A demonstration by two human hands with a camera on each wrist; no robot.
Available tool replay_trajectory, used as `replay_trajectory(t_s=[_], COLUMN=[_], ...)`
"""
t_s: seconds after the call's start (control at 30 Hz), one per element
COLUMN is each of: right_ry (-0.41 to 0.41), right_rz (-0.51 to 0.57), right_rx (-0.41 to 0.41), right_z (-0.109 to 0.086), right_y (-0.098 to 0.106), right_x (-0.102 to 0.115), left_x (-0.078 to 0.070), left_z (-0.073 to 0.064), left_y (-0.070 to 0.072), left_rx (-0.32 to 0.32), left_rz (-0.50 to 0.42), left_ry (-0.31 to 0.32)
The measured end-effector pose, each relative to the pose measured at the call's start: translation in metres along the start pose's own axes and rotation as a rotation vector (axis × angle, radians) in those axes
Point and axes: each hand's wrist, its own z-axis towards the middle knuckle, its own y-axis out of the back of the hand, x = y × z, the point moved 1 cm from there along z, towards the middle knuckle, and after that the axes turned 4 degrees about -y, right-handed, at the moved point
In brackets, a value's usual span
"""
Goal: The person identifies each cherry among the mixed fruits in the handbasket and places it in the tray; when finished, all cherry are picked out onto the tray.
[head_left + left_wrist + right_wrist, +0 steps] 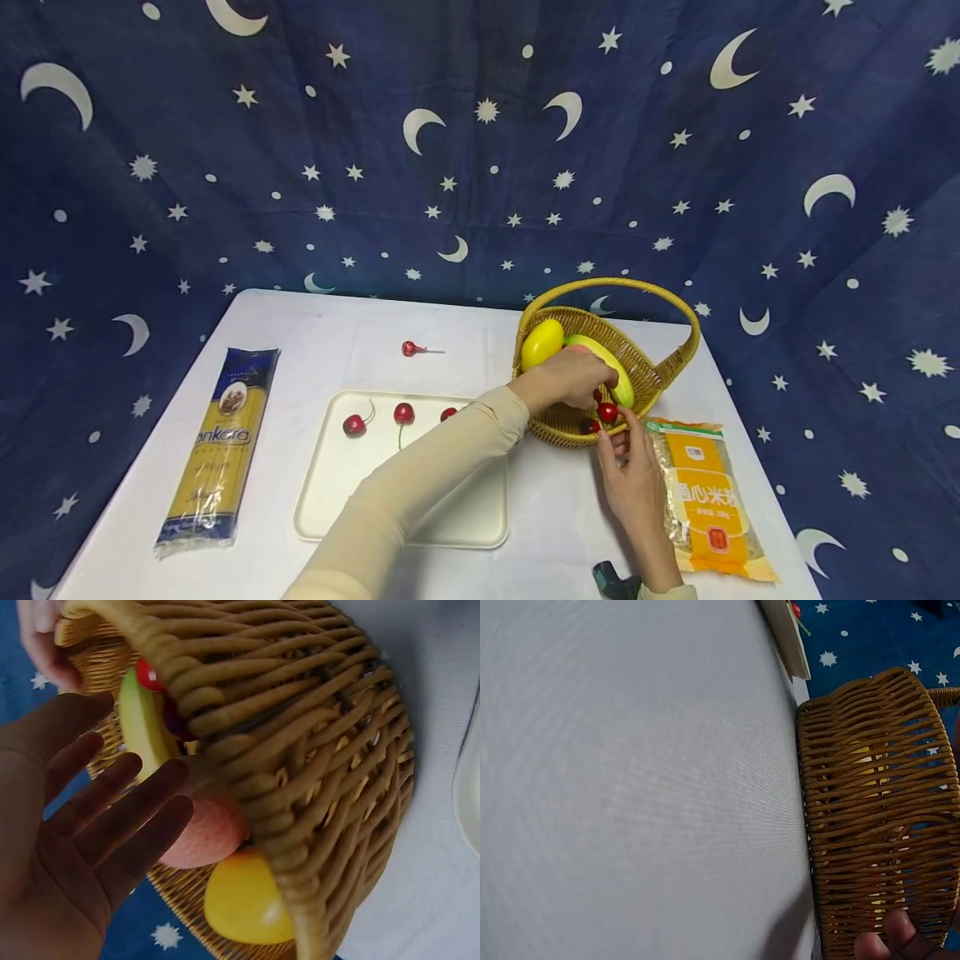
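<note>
A wicker basket [566, 437] with a tall handle holds a yellow fruit [542, 343], a banana [613, 371], a peach [206, 834] and cherries [607, 412]. My left hand [573, 379] reaches over the basket's near side, above the fruit. In the left wrist view its fingers are loosely extended and hold nothing. At the basket's front right, my right hand [636, 479] grips the rim between thumb and fingers. Its fingertips [898, 926] lie against the outer weave in the right wrist view. The left hand partly hides the peach in the head view.
Left of the basket lies a cream tray [322, 492] with cherries [354, 425], partly covered by my left arm. A red lollipop [409, 348] lies behind it. A spaghetti pack [217, 450] lies far left, a pasta bag [708, 500] right. A dark object [615, 581] is beside my right wrist.
</note>
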Motion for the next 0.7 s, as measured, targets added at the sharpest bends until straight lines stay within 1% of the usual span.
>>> replay_trajectory(t_s=[0.13,0.3,0.5,0.6,0.7], right_ry=[-0.013,-0.006,0.015,0.018,0.026], right_rz=[0.0,-0.008,0.002,0.003,0.003], right_rx=[0.015,0.007,-0.009,-0.012,-0.023], right_z=[-0.001,-0.002,-0.001,-0.001,0.0], right_y=[-0.002,-0.002,-0.001,-0.001,0.0], right_x=[0.001,-0.001,-0.002,-0.001,-0.001], left_x=[0.001,-0.002,-0.016,-0.02,-0.024], left_z=[0.008,0.014,0.016,0.018,0.023], left_y=[-0.008,-0.016,-0.015,-0.016,-0.017], left_rx=[0.055,0.073,0.089,0.098,0.106], left_rz=[-0.001,-0.015,0.073,0.093,0.103], left_ry=[0.039,0.054,0.083,0.099,0.129])
